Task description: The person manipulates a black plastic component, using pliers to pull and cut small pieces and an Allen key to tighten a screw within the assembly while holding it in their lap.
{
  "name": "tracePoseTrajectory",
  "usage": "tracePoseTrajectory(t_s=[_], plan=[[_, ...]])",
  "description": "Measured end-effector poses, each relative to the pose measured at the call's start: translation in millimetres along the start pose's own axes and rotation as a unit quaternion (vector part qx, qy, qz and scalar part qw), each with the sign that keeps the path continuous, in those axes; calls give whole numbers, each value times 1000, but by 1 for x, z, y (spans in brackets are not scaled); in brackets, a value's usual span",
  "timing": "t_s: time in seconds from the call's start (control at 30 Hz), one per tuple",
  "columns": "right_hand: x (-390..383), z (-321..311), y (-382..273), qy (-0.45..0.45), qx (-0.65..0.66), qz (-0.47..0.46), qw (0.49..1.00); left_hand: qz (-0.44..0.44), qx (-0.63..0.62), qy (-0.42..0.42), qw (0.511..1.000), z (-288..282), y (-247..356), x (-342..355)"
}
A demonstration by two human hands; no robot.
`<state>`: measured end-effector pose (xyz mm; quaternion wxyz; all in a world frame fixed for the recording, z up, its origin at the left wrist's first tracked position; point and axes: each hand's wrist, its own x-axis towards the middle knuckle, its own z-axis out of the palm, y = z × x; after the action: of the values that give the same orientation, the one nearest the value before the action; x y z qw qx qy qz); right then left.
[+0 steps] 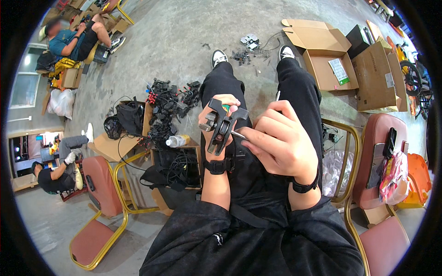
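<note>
In my left hand (221,100) I hold a black clamp-like part (223,129) with several arms and a metal bolt at its left side; a bit of green shows between the fingers. My right hand (283,138) is closed around a slim metal tool (239,135), pinched between thumb and fingers. Its tip touches or nearly touches the black part's right side, and its other end sticks up beyond the knuckles. The fingers hide its middle, so its exact kind cannot be told. Both hands are above my lap.
Black parts (163,103) and cables lie left of my legs, near a plastic bottle (177,140). Small parts (241,57) lie between my feet. An open cardboard box (317,69) stands ahead right. Chairs (99,184) (382,161) flank me. Two people sit at left.
</note>
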<state>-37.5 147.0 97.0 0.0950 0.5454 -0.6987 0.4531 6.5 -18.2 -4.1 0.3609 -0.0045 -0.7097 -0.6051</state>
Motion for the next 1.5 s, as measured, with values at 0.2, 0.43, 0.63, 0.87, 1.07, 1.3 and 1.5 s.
tracePoseTrajectory(t_s=[0.2, 0.43, 0.63, 0.87, 1.07, 1.3, 1.5], plan=[[3, 5, -3, 17, 62, 36, 997, 18, -13, 8, 1000, 2, 4, 1], [3, 6, -13, -75, 631, 366, 680, 41, 47, 102, 993, 11, 9, -4], [8, 15, -9, -58, 773, 432, 461, 65, 29, 128, 989, 4, -5, -4], [7, 15, -10, -46, 688, 406, 600, 46, 19, 133, 990, 9, 4, -3], [4, 24, -16, -7, 497, 331, 802, 33, 17, 99, 994, 0, 4, -4], [4, 28, -11, 12, 306, 181, 935, 42, -25, 92, 995, 0, 0, -1], [8, 27, -5, 41, 136, 54, 988, 33, -10, 67, 997, 1, -1, -1]])
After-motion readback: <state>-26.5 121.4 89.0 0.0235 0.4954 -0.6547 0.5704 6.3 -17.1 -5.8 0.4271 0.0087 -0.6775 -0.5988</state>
